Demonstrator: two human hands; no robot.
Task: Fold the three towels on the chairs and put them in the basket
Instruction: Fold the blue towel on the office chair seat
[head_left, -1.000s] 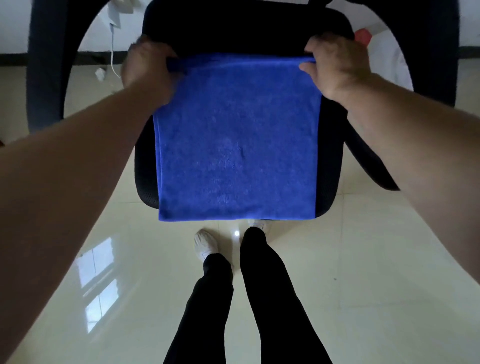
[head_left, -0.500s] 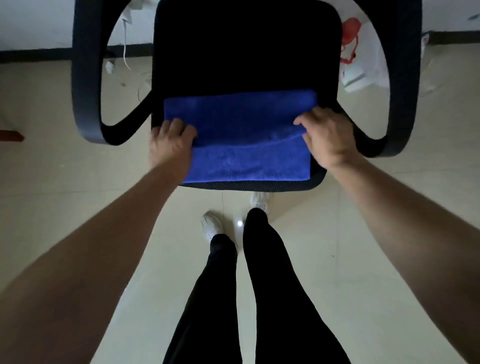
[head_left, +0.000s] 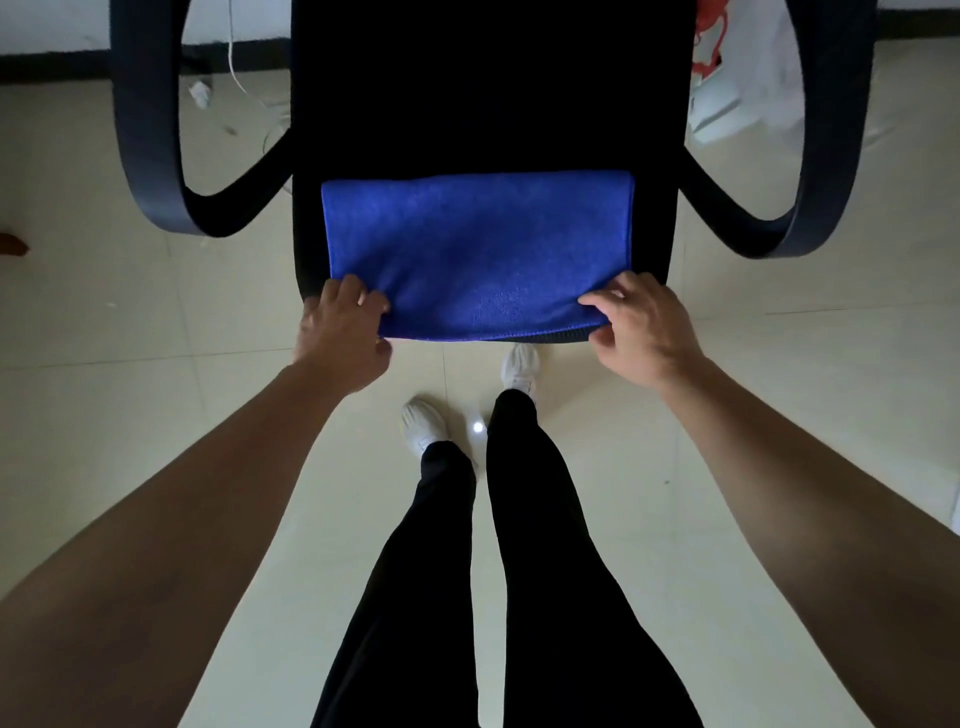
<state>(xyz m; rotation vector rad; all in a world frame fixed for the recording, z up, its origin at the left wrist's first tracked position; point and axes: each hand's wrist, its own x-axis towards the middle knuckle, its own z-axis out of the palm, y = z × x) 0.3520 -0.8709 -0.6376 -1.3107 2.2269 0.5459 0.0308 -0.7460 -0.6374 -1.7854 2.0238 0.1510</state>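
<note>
Towels: one towel (head_left: 478, 249) is counted.
Chairs: one chair (head_left: 483, 93) is counted.
Hands: two are counted, left hand (head_left: 340, 332), right hand (head_left: 644, 332).
Shoes: two shoes (head_left: 423, 423) are counted.

Glossy cream tiled floor (head_left: 156, 415), white cable (head_left: 232, 52) by black skirting (head_left: 52, 65), white bag with red print (head_left: 753, 67)

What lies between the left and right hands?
The folded blue towel spans from left hand to right hand, each pinching a near corner; head view.
</note>
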